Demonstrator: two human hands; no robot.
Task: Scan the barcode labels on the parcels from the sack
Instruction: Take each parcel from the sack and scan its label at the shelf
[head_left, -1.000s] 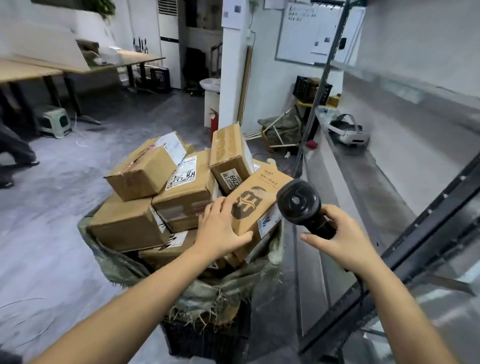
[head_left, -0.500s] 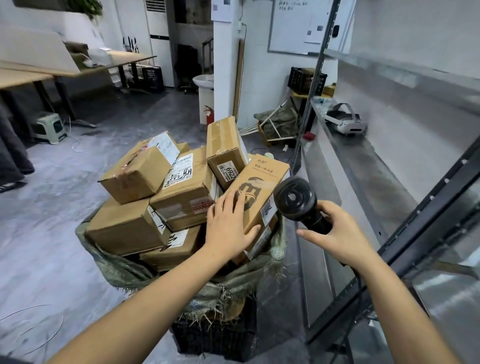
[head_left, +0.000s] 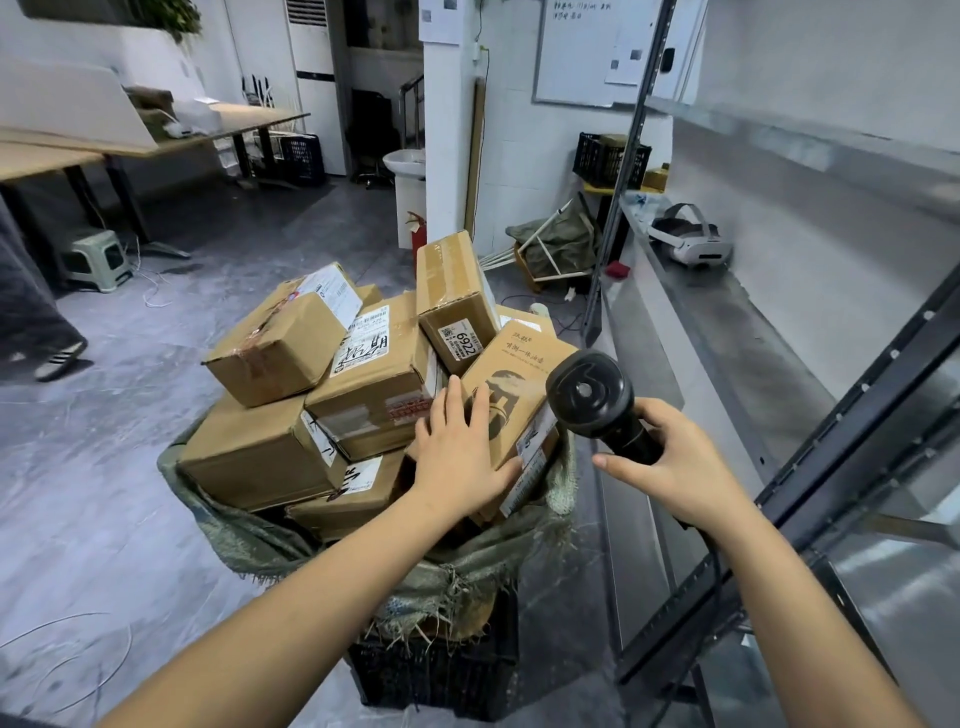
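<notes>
Printed parcel (head_left: 524, 374) under left hand (head_left: 460, 457), touching.

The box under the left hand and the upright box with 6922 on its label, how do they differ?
The box under the left hand has a large dark logo and printed characters on its face; the 6922 box is plain cardboard with clear tape. The first leans tilted at the sack's edge with the left hand on it; the second stands tall and untouched. The first's label wraps its lower right edge; the second's faces the camera. Both are brown cardboard parcels.
</notes>
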